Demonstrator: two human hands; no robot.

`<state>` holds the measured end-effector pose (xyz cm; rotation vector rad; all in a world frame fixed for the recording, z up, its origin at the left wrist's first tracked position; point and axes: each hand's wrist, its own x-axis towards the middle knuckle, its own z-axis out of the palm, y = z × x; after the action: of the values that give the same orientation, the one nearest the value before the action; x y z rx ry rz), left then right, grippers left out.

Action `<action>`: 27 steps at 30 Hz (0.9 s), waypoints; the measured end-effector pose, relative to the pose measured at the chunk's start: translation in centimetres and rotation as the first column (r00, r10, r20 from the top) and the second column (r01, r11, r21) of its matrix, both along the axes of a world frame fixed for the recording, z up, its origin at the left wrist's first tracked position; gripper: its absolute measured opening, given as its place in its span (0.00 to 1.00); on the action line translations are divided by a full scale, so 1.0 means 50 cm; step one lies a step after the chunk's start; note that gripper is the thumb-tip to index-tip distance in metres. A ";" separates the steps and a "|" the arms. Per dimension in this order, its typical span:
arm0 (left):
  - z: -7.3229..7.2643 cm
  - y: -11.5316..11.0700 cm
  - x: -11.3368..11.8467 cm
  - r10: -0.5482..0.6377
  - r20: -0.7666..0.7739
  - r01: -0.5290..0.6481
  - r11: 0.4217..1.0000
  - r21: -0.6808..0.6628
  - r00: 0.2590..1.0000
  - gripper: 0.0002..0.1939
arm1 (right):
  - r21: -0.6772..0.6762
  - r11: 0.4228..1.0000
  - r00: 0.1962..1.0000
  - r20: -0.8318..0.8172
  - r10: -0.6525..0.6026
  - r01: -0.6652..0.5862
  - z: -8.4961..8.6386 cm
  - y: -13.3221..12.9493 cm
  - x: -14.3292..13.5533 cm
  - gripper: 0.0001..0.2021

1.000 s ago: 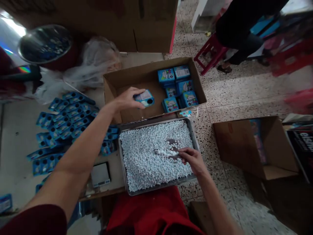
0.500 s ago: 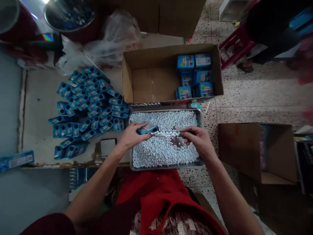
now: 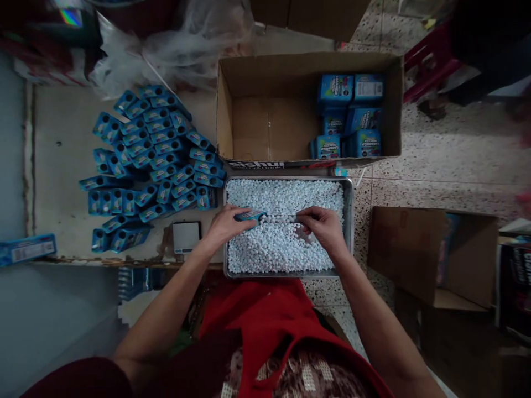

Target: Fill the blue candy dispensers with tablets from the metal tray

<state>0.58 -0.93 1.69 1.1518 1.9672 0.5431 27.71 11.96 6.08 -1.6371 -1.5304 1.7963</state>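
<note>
The left hand [image 3: 224, 226] is gripping a small blue box [image 3: 250, 216], its fingers and thumb parted just by the box's thickness. The right hand [image 3: 326, 225] is pinching the end of a narrow scoop [image 3: 286, 219], its fingers nearly closed. The scoop is lying between both sets of fingers, carrying white pellets and pointing at the box's end; whether its tip is inside, I cannot tell. Loose white pellets [image 3: 269, 254] are filling the metal tray [image 3: 350, 221] beneath the fingers. More blue boxes [image 3: 164, 161] are standing on the desk [image 3: 62, 193] beyond the left fingers, while a cardboard box [image 3: 251, 127] is sitting ahead of both hands. The held box is probably being light, thin-walled and easily crushed, so broad sides suit a gentle hold; the scoop is looking stiff, best held level by its end, as pellets could be rolling off.
</note>
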 end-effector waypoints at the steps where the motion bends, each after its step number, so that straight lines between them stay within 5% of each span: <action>1: -0.007 -0.001 0.000 -0.023 0.054 0.023 1.000 0.008 0.998 0.22 | 0.054 0.998 0.999 0.036 0.039 -0.041 0.002 -0.007 -0.010 0.09; 3: -0.018 -0.003 0.004 -0.056 0.110 0.051 0.998 0.041 0.992 0.20 | 0.199 0.970 0.986 0.120 0.115 -0.137 0.006 -0.020 -0.039 0.08; 6: -0.030 -0.012 0.016 -0.055 -0.005 0.055 0.993 0.102 0.998 0.21 | 0.367 0.887 0.946 0.265 0.189 -0.280 0.004 -0.039 -0.097 0.09; 10: -0.043 -0.030 0.036 -0.152 -0.134 0.175 0.968 0.180 0.979 0.45 | 0.431 0.792 0.879 0.397 0.265 -0.433 0.016 -0.059 -0.148 0.11; 13: -0.061 -0.041 0.035 -0.152 -0.109 0.177 0.943 0.282 0.982 0.30 | 0.466 0.771 0.884 0.382 0.268 -0.435 0.047 -0.056 -0.098 0.12; 16: -0.083 -0.044 0.007 -0.100 -0.056 0.114 0.902 0.416 0.993 0.18 | 0.460 0.852 0.938 0.334 0.097 -0.252 0.048 -0.018 0.043 0.10; 20: -0.120 -0.017 -0.040 -0.098 0.068 0.051 0.867 0.496 0.993 0.20 | 0.480 0.874 0.888 0.368 -0.274 0.070 -0.054 0.071 0.252 0.12; 22: -0.146 0.008 -0.039 -0.081 0.188 -0.028 0.858 0.513 0.979 0.20 | 0.459 0.876 0.868 0.363 -0.340 0.151 -0.130 0.106 0.300 0.14; 24: -0.173 0.031 -0.013 -0.037 0.312 -0.138 0.845 0.517 0.949 0.21 | 0.409 0.899 0.891 0.334 -0.307 0.157 -0.198 0.124 0.293 0.16; 27: -0.204 0.052 0.060 0.019 0.392 -0.231 0.834 0.500 0.920 0.20 | 0.285 0.954 0.954 0.247 -0.170 0.097 -0.268 0.114 0.204 0.18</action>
<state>3.57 1.67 -8.51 1.1340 1.5987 1.3560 37.90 17.68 -7.33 -1.8514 -1.6427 1.2695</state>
